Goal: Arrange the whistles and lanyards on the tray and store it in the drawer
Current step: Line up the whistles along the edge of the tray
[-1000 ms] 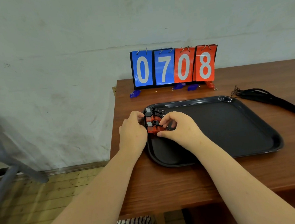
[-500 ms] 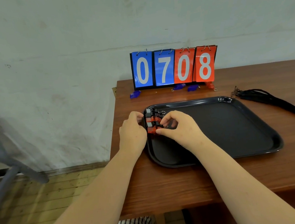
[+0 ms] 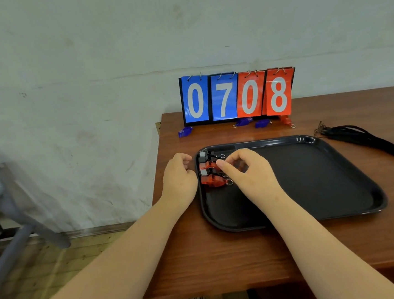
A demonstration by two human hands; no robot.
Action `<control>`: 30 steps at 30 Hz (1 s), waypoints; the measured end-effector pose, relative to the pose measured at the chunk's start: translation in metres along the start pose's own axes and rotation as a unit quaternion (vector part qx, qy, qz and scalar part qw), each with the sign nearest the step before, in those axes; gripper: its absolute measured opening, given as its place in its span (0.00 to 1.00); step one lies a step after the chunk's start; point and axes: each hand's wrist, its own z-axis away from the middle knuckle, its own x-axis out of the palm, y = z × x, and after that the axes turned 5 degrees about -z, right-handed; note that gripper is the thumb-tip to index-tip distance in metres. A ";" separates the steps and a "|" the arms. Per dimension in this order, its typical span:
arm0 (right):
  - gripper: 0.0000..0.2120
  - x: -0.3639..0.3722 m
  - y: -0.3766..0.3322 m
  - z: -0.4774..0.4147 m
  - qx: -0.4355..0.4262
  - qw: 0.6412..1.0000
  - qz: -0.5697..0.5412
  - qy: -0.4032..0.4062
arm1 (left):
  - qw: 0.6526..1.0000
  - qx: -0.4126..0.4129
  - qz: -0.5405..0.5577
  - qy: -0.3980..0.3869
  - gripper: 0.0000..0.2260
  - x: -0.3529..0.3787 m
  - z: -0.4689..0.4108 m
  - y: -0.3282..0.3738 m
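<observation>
I saw a glossy black rectangular tray (image 3: 313, 186) on the wood-grain table (image 3: 225, 261); translucent red and black whistles (image 3: 208, 169) lined its left edge; my right hand (image 3: 248, 173) pinched at one; my left hand (image 3: 179, 177) curled loosely, empty, beside the rim; black lanyards (image 3: 366, 139) lay at right; flip cards (image 3: 237, 95) read 0708.

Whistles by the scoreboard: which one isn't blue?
The red whistle at the far right, below the 8 card; the three others there are blue.
</observation>
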 end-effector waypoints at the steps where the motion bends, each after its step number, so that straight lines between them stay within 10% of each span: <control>1: 0.09 0.000 0.000 0.000 0.001 1.000 -0.004 0.003 | 1.000 0.012 -0.009 -0.001 0.18 -0.001 -0.007 0.000; 18: 0.03 0.001 0.009 -0.010 0.024 0.999 -0.029 0.038 | 0.969 0.068 -0.231 -0.054 0.16 0.031 -0.138 0.004; 30: 0.02 0.006 -0.019 -0.083 0.002 0.999 0.046 -0.004 | 0.980 0.105 -0.169 -0.027 0.04 0.024 -0.137 0.005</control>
